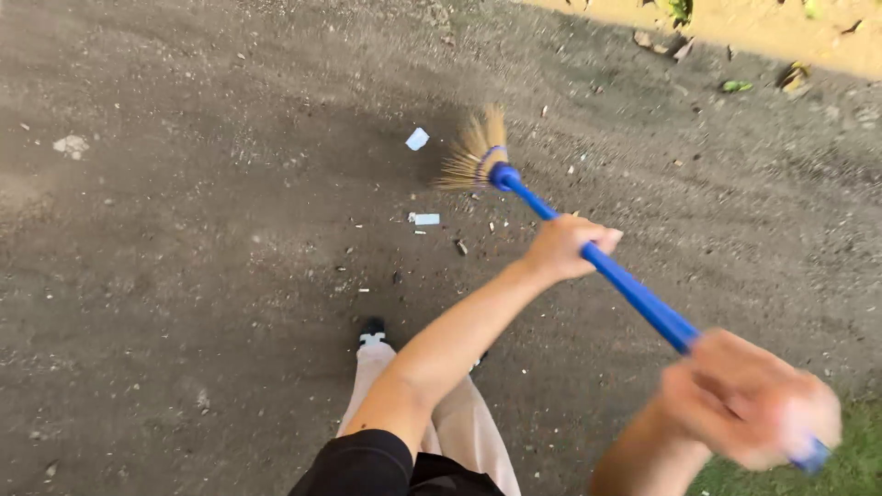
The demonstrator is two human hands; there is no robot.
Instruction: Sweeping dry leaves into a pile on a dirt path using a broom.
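Observation:
I hold a broom with a long blue handle (634, 289) and straw-coloured bristles (470, 152). My left hand (574, 246) grips the handle about midway, arm stretched forward. My right hand (744, 400), blurred by motion, grips the handle's near end at the lower right. The bristles touch the dark dirt ground (184, 230) near the top centre. A pale blue paper scrap (417, 139) lies just left of the bristles, and another scrap (426, 219) lies a little nearer to me.
My leg in beige trousers and a dark shoe (372, 332) stands below the scraps. Small bits of litter dot the ground. Sunlit sandy soil with dry leaves (790, 75) runs along the top right. Grass (854, 450) shows at the bottom right corner.

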